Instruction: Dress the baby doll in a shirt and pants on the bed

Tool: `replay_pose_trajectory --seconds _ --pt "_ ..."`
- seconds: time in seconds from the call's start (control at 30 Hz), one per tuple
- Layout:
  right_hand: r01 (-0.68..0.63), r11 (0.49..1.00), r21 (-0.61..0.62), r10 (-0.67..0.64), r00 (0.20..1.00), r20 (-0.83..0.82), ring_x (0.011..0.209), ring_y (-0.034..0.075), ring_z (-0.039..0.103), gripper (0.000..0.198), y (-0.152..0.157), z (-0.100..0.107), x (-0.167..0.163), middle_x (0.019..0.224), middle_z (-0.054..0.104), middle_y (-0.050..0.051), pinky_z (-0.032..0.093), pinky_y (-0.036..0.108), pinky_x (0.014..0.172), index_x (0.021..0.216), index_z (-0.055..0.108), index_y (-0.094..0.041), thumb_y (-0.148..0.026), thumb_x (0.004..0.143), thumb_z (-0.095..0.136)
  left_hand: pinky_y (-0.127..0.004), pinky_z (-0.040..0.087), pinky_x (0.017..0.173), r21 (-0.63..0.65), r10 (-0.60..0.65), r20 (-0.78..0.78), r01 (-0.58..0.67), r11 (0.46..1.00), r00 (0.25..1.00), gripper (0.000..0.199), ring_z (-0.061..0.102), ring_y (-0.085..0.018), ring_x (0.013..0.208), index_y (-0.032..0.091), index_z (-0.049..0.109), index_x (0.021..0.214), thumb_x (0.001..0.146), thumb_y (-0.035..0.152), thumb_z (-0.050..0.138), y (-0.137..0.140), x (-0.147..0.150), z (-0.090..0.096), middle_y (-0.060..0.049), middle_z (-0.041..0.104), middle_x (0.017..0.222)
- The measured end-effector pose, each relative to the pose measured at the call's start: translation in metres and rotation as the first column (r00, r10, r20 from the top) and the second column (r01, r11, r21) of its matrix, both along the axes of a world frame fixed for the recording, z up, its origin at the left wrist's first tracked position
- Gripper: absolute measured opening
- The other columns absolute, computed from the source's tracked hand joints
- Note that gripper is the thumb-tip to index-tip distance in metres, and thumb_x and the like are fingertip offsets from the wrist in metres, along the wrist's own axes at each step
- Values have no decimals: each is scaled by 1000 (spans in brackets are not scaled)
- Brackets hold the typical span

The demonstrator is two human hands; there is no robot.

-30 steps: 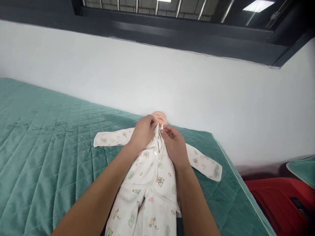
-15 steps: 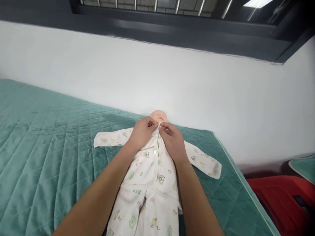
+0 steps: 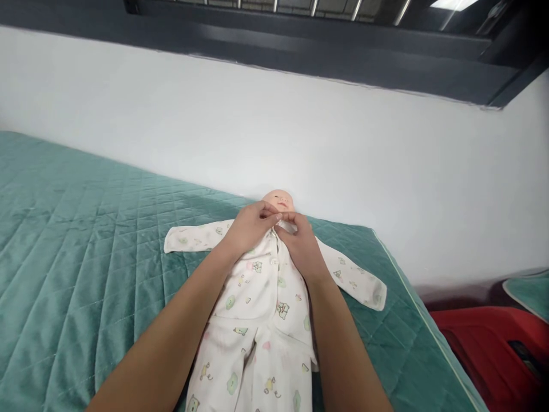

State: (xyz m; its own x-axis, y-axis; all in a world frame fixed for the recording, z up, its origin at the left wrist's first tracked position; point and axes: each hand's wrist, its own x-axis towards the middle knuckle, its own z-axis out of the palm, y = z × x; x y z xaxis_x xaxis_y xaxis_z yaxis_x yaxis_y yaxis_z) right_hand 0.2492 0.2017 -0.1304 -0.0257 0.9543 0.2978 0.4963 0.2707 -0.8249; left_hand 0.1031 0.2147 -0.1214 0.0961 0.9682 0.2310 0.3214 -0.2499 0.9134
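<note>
A baby doll (image 3: 279, 199) lies face up on a green quilted cover (image 3: 107, 274), its head close to the wall. It is dressed in a white printed jacket (image 3: 253, 297) and matching trousers (image 3: 231, 366), sleeves spread to both sides. My left hand (image 3: 253, 226) and my right hand (image 3: 298, 237) meet at the jacket's collar just under the doll's chin, fingertips pinched together on the cloth at the neck. A round button (image 3: 274, 261) shows on the jacket front below them. What exactly lies between the fingertips is partly hidden.
Behind the doll rises a white wall (image 3: 214, 126) with a dark window frame (image 3: 274, 46) and metal bars above. The cover's edge runs down at the right, beside a red chair-like object (image 3: 493, 343).
My fingertips have come closer together at the collar, and the pale cloth edge that stood up between them is now mostly hidden. The view has shifted slightly.
</note>
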Motion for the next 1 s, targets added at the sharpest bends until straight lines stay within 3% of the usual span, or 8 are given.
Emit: replay_pose_trajectory --seconds 0.33,0.7,1.0 --pt "-10 997 -74 9 1000 -14 114 26 49 28 -1 -1 -1 116 61 5 35 40 97 102 58 -24 -37 77 59 -29 50 81 -12 41 -51 -42 999 998 29 65 -15 86 22 63 104 78 12 57 2 5 -5 -2 70 99" --pt "29 995 -93 -37 996 -83 110 25 54 31 -2 -2 -2 116 65 6 38 42 97 102 63 -23 -36 74 62 -35 46 92 117 185 -368 -153 981 911 23 61 -22 101 26 68 101 88 24 50 0 7 -4 -6 66 107" --pt "54 997 -54 -63 981 -181 102 22 60 30 -6 -3 0 114 69 4 43 38 94 102 68 -22 -35 76 63 -33 46 88 188 165 -385 -98 977 908 28 61 -22 100 26 67 103 91 17 44 -2 5 -2 -5 65 106"
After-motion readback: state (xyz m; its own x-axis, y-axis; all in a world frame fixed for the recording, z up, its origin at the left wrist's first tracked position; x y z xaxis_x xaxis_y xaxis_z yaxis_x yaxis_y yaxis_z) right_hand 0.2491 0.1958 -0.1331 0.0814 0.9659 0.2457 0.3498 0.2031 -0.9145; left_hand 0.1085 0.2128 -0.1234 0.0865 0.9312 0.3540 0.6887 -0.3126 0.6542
